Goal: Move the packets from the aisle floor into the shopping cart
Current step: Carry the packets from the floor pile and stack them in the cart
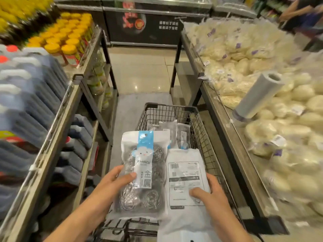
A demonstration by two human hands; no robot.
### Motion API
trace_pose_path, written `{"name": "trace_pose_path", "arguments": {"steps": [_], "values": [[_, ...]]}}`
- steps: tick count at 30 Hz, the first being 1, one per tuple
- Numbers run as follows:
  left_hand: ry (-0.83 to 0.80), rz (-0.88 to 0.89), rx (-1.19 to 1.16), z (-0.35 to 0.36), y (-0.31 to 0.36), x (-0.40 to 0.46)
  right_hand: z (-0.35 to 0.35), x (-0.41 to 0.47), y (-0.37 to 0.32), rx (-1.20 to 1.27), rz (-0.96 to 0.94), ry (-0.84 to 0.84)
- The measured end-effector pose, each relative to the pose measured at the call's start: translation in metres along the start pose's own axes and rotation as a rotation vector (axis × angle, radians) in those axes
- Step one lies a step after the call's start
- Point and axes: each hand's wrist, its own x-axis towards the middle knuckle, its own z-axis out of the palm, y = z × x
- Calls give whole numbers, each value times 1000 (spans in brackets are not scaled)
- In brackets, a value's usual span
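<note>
I hold two packets over the black wire shopping cart (201, 119). My left hand (111, 180) grips a clear packet of steel scourers (145, 175) with a blue label, thumb on its front. My right hand (209, 191) grips a white packet (183, 168), printed back side up, thumb pressed on it. Both packets hang side by side above the near half of the cart. More clear packets (171, 131) lie deeper in the cart, toward its far end.
A shelf rack (57, 119) of blue bottles and yellow-capped bottles lines the left. A wooden bin (232, 137) of bagged noodles with a plastic bag roll (258, 95) runs along the right. Tiled aisle floor (139, 75) lies ahead, ending at a dark freezer cabinet.
</note>
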Motion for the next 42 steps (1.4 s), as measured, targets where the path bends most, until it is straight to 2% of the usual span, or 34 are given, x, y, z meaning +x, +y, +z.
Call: {"name": "trace_pose_path", "arguments": {"steps": [4, 8, 14, 18, 20, 25, 29, 32, 35, 42], "values": [[93, -18, 26, 32, 11, 56, -7, 72, -9, -39, 35, -15], [130, -49, 38, 56, 15, 135, -2, 150, -3, -40, 74, 46], [129, -7, 100, 59, -21, 289, 39, 296, 30, -91, -2, 164], [130, 21, 158, 63, -42, 373, 66, 372, 45, 37, -38, 265], [190, 60, 188, 61, -42, 405, 76, 402, 46, 49, -72, 294], [368, 165, 314, 46, -36, 470, 97, 474, 35, -37, -143, 231], [470, 140, 669, 45, -47, 496, 116, 507, 27, -297, -160, 118], [461, 125, 788, 53, -53, 501, 129, 514, 38, -583, -204, 174], [329, 139, 997, 55, -68, 502, 137, 517, 48, -544, -184, 181], [297, 71, 927, 36, -75, 496, 142, 518, 37, -618, -99, 85]]}}
